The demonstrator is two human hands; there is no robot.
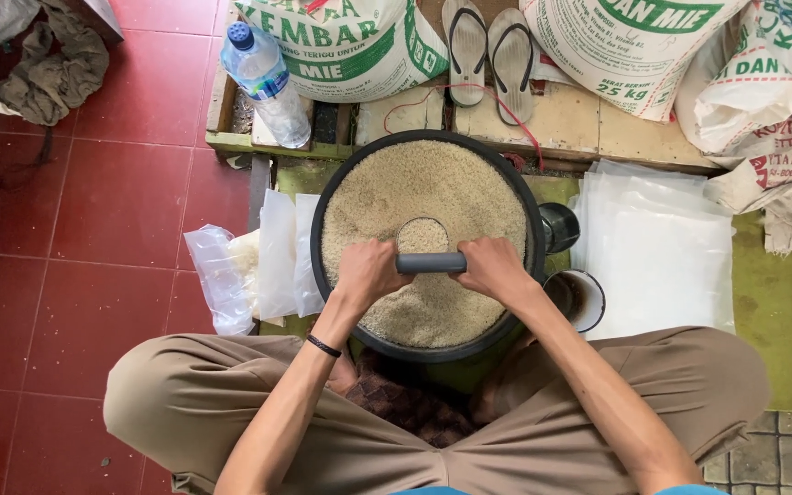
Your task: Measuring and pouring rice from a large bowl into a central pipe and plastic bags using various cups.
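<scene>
At the centre of the frame, the left hand and right hand both clench the grey pipe laid across a heaped cup of rice standing in the black basin. The scoop looks filled, seemingly mid-levelling. The clear bags at right lie flat, apparently unfilled; one part-filled bag lies left.

Red tiled floor on the left, green mat on the right, wooden pallet with white sacks far.
</scene>
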